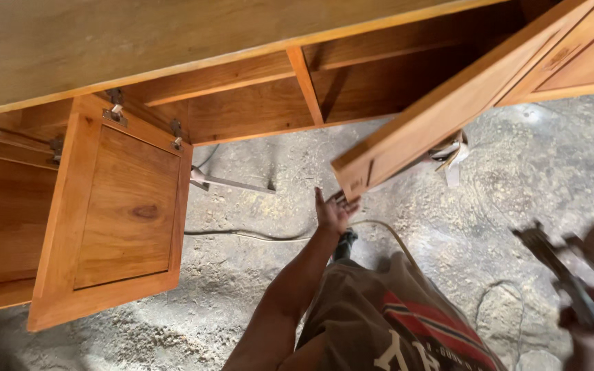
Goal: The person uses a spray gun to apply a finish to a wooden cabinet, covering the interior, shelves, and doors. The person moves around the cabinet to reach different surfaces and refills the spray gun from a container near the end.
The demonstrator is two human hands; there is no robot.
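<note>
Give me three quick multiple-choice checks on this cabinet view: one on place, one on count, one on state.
1. Where is the left hand?
A. on the lower corner of the open right door
B. on the cabinet top
C. flat on the floor

2. How many hinges show along the top edge of the left door?
A. none
B. two
C. five

3. What state is the left door in?
A. shut flush
C. lying on the floor
B. swung open

Answers: 1 A, the fingers meet that door's corner. 2 B, one metal hinge sits near each top corner. 3 B, it hangs out from the cabinet frame with the open shelf space behind it.
</note>
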